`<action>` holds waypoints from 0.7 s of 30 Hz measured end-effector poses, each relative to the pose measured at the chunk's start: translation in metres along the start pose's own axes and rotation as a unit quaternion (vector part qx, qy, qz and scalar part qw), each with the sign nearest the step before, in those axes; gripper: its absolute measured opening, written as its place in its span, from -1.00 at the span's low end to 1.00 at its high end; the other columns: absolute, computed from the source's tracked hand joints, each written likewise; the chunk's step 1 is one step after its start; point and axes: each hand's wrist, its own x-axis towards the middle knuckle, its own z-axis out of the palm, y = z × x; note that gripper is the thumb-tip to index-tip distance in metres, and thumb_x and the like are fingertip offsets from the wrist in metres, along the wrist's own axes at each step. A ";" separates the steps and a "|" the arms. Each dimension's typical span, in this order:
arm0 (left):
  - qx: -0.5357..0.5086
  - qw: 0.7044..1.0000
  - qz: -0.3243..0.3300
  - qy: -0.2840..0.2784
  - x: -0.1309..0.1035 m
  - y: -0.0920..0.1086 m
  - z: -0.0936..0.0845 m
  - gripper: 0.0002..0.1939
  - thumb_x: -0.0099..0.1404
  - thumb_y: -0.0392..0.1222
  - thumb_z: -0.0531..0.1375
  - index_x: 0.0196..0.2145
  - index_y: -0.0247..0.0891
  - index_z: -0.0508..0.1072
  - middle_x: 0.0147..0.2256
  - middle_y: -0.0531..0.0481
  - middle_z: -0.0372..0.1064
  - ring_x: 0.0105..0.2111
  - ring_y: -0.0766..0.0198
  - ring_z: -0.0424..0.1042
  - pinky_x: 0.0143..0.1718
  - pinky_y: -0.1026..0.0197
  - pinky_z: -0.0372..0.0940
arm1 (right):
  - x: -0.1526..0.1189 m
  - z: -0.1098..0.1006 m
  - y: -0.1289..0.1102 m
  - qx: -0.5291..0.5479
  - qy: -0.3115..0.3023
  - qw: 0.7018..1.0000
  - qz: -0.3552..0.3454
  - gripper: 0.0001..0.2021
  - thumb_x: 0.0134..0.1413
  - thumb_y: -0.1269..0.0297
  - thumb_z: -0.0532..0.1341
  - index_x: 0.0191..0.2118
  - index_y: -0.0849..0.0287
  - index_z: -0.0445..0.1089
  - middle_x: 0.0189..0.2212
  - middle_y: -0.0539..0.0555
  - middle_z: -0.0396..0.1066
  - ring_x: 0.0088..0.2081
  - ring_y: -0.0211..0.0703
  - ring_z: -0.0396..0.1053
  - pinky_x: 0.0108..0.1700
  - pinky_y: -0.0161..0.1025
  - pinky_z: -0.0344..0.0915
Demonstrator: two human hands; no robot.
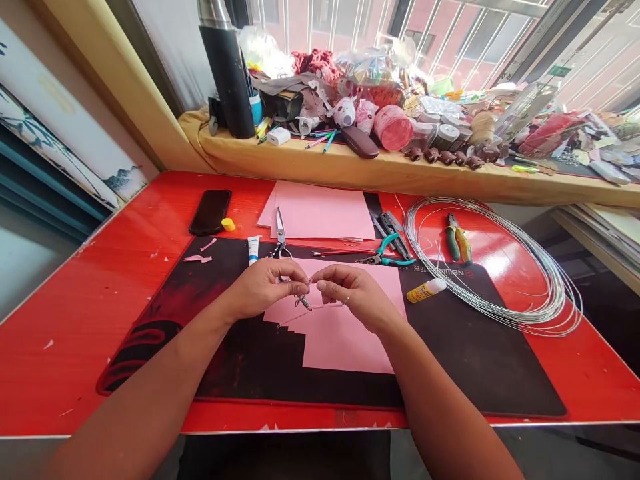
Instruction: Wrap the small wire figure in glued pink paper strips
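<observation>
My left hand (270, 287) is closed, thumb against fingers, on a small twisted wire piece (305, 303) whose coiled, greenish-silver end hangs below the fingertips. My right hand (355, 290) is closed in a pinch just beside it, the fingertips of both hands almost meeting. What the right fingers hold is too small to make out. Beneath both hands lies a cut sheet of pink paper (350, 347) with a stepped left edge, on a black desk mat (450, 360). A thin strand shows across the paper below the hands.
Scissors (280, 230), a white-blue tube (253, 248), teal-handled pliers (387, 250) and pink sheets (320, 207) lie beyond the hands. Rightward are a glue bottle (425, 291), a large wire coil (555, 287) and green-yellow pliers (459, 241). A phone (210, 212) lies left; a cluttered sill (310, 157) runs behind.
</observation>
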 end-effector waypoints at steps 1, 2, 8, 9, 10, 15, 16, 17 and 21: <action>-0.007 1.000 -0.004 -0.002 0.000 0.000 0.000 -0.75 0.30 0.02 0.36 -0.40 -0.20 0.64 -0.31 -0.06 0.59 -0.28 0.17 0.51 -0.18 0.15 0.38 | 0.000 0.000 0.001 0.002 0.000 1.000 -0.003 -0.78 0.16 0.11 0.38 -0.16 0.11 0.62 -0.29 0.04 0.56 -0.35 -0.20 0.39 -0.22 -0.20 0.38; -0.014 1.000 -0.008 -0.006 0.001 0.000 0.000 -0.76 0.29 0.01 0.36 -0.40 -0.20 0.64 -0.32 -0.05 0.59 -0.29 0.18 0.50 -0.18 0.16 0.37 | 0.000 0.000 0.002 0.005 -0.001 1.000 -0.005 -0.78 0.16 0.11 0.39 -0.16 0.11 0.62 -0.29 0.04 0.56 -0.34 -0.20 0.39 -0.22 -0.20 0.37; -0.040 0.998 -0.034 -0.031 0.001 -0.002 0.000 -0.78 0.29 -0.01 0.36 -0.39 -0.20 0.65 -0.37 -0.02 0.59 -0.32 0.20 0.49 -0.18 0.15 0.36 | 0.001 0.001 0.005 0.028 -0.006 1.000 -0.014 -0.78 0.18 0.12 0.40 -0.14 0.11 0.61 -0.26 0.04 0.56 -0.31 -0.19 0.40 -0.20 -0.21 0.36; -0.042 0.998 -0.038 -0.036 0.001 -0.003 0.001 -0.79 0.29 -0.02 0.35 -0.39 -0.20 0.65 -0.38 -0.01 0.59 -0.32 0.20 0.50 -0.17 0.15 0.36 | 0.000 0.002 0.005 0.035 -0.008 0.999 -0.015 -0.79 0.18 0.13 0.41 -0.13 0.10 0.61 -0.27 0.03 0.56 -0.31 -0.20 0.40 -0.20 -0.21 0.36; -0.045 0.997 -0.042 -0.042 0.001 -0.003 0.001 -0.80 0.29 -0.03 0.35 -0.38 -0.19 0.66 -0.38 -0.01 0.60 -0.31 0.19 0.50 -0.16 0.15 0.36 | 0.000 0.002 0.005 0.043 -0.012 0.999 -0.016 -0.80 0.19 0.14 0.41 -0.13 0.10 0.61 -0.27 0.03 0.55 -0.31 -0.21 0.40 -0.20 -0.22 0.36; -0.077 0.993 -0.061 -0.069 0.002 -0.006 0.006 -0.82 0.27 -0.04 0.35 -0.37 -0.19 0.66 -0.37 0.00 0.59 -0.31 0.20 0.49 -0.17 0.17 0.35 | 0.000 0.005 0.006 0.083 -0.036 0.996 -0.007 -0.84 0.17 0.16 0.44 -0.22 0.12 0.60 -0.34 -0.01 0.51 -0.35 -0.24 0.38 -0.21 -0.24 0.33; -0.086 0.991 -0.066 -0.073 0.003 -0.007 0.007 -0.81 0.26 -0.04 0.35 -0.37 -0.20 0.66 -0.37 0.00 0.59 -0.31 0.20 0.49 -0.17 0.17 0.35 | 0.000 0.006 0.006 0.092 -0.034 0.995 -0.003 -0.83 0.15 0.15 0.45 -0.25 0.13 0.59 -0.36 -0.01 0.50 -0.35 -0.23 0.37 -0.22 -0.23 0.32; -0.094 0.990 -0.070 -0.074 0.003 -0.007 0.008 -0.80 0.26 -0.03 0.35 -0.36 -0.21 0.66 -0.37 -0.01 0.59 -0.31 0.20 0.49 -0.17 0.17 0.35 | 0.001 0.007 0.007 0.100 -0.027 0.995 0.000 -0.81 0.13 0.13 0.46 -0.27 0.13 0.58 -0.37 -0.01 0.50 -0.36 -0.23 0.37 -0.22 -0.23 0.31; -0.072 0.993 -0.074 -0.049 0.004 -0.009 0.011 -0.75 0.27 0.03 0.37 -0.34 -0.22 0.68 -0.35 -0.03 0.62 -0.28 0.18 0.51 -0.12 0.17 0.33 | 0.002 0.009 0.008 0.100 0.015 0.995 0.010 -0.79 0.09 0.11 0.47 -0.31 0.13 0.57 -0.37 0.00 0.49 -0.35 -0.21 0.37 -0.23 -0.21 0.28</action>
